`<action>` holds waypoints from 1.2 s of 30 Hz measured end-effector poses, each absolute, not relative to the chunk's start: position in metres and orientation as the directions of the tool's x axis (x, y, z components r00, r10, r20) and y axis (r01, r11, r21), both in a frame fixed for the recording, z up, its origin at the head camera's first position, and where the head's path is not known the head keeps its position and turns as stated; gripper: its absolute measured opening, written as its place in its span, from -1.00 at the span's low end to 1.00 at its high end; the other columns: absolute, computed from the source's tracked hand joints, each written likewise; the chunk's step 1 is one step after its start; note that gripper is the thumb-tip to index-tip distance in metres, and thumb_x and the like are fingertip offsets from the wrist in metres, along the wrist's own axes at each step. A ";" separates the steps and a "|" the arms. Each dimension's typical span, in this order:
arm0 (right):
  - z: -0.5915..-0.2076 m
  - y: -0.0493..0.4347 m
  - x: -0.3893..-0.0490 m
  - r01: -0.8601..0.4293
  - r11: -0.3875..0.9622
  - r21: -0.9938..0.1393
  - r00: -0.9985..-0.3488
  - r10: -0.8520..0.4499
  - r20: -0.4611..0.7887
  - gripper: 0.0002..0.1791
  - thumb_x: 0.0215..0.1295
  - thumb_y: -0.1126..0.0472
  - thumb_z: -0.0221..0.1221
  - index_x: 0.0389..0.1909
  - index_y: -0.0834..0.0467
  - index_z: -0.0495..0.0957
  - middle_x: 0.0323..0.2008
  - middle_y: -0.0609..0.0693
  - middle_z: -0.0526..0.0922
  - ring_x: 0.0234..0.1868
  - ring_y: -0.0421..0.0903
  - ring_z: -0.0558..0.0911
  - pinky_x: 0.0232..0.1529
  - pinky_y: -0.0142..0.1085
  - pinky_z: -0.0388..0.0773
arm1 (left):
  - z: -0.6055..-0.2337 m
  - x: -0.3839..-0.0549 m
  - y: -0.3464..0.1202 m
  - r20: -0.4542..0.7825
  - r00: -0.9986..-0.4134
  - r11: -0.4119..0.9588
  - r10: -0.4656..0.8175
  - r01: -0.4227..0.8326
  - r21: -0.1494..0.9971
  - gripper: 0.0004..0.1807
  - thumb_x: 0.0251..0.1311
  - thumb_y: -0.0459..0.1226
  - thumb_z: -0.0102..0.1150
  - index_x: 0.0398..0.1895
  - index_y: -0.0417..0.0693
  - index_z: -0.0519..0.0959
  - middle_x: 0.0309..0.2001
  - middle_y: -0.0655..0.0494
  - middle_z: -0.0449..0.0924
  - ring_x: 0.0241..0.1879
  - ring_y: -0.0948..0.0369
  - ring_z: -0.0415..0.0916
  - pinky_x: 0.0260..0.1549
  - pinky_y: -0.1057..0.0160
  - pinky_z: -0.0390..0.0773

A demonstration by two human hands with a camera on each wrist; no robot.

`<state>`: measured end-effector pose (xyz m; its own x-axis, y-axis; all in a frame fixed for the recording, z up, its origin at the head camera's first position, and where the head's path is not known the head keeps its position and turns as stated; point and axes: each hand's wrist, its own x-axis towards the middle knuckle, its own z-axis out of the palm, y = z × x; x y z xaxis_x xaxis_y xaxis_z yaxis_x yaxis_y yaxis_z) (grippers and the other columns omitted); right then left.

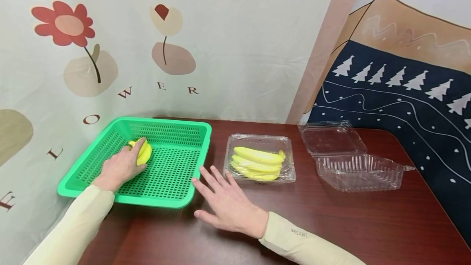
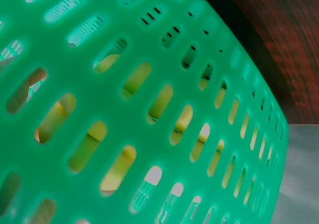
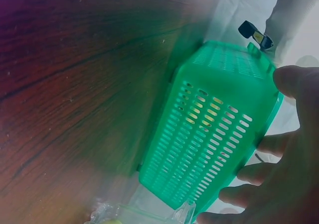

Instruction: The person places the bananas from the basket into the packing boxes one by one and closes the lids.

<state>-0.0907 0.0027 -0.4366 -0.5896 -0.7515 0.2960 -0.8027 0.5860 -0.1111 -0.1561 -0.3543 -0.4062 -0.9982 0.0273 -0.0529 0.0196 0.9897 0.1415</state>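
My left hand (image 1: 120,167) reaches into a green plastic basket (image 1: 165,203) at the left. Its fingers and thumb grip a small bunch of yellow bananas (image 1: 145,154) by the basket's left side. Through the slots in the left wrist view, parts of the yellow bananas (image 2: 118,171) show; most of the hand is hidden there behind the basket wall (image 2: 149,97). To the right of the basket hovers my right hand (image 1: 232,207), fingers spread and holding nothing. In the right wrist view its fingers (image 3: 256,173) overlap the basket's rim.
A clear plastic clamshell box (image 1: 229,150) with yellow bananas (image 1: 257,160) inside stands at mid-table, its lid down. Further right, another clear clamshell (image 1: 362,177) stands with its lid (image 1: 333,139) raised. Behind the dark red wooden table (image 1: 312,220) hangs a printed cloth (image 1: 239,52).
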 end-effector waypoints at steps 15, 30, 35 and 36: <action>-0.436 0.004 -0.091 -0.803 0.580 -0.139 -0.592 -0.749 0.296 -0.17 0.52 -0.36 -0.03 0.64 -0.04 0.13 0.65 0.07 -0.01 0.59 0.19 0.13 0.43 0.22 0.25 | -0.400 -0.142 -0.345 0.029 -0.998 0.984 0.054 0.058 0.171 -0.01 0.19 -0.19 0.40 0.63 0.00 0.07 0.11 -0.50 0.43 -0.34 -0.18 0.52 -0.63 -0.03 0.46; -0.437 0.007 -0.089 -0.803 0.568 -0.181 -0.596 -0.750 0.287 -0.18 0.53 -0.34 -0.02 0.64 -0.04 0.12 0.65 0.08 0.00 0.60 0.21 0.11 0.44 0.23 0.23 | -0.392 -0.125 -0.325 0.279 -0.954 0.961 0.112 0.176 0.215 0.05 0.15 -0.16 0.51 0.66 0.13 0.12 0.19 -0.37 0.45 -0.25 -0.21 0.56 -0.64 -0.03 0.48; -0.434 0.011 -0.087 -0.799 0.564 -0.208 -0.601 -0.748 0.281 -0.19 0.53 -0.33 -0.02 0.65 -0.05 0.10 0.65 0.08 0.02 0.61 0.20 0.07 0.45 0.22 0.22 | -0.388 -0.121 -0.315 0.387 -0.909 0.955 0.153 0.236 0.177 0.04 0.09 -0.17 0.56 0.63 0.17 0.20 0.20 -0.31 0.49 -0.27 -0.16 0.56 -0.65 0.00 0.47; -0.432 0.013 -0.086 -0.799 0.563 -0.212 -0.602 -0.747 0.282 -0.18 0.53 -0.33 -0.03 0.65 -0.05 0.10 0.65 0.07 0.01 0.62 0.19 0.06 0.45 0.21 0.21 | -0.388 -0.120 -0.313 0.405 -0.900 0.954 0.162 0.248 0.168 0.03 0.07 -0.18 0.57 0.62 0.17 0.21 0.20 -0.30 0.49 -0.27 -0.14 0.56 -0.63 0.00 0.47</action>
<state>-0.0862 0.0126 -0.4324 -0.6018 -0.7473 0.2819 -0.7987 0.5633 -0.2118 -0.1204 -0.3129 -0.3875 -0.8998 0.1624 0.4048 0.2478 0.9541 0.1680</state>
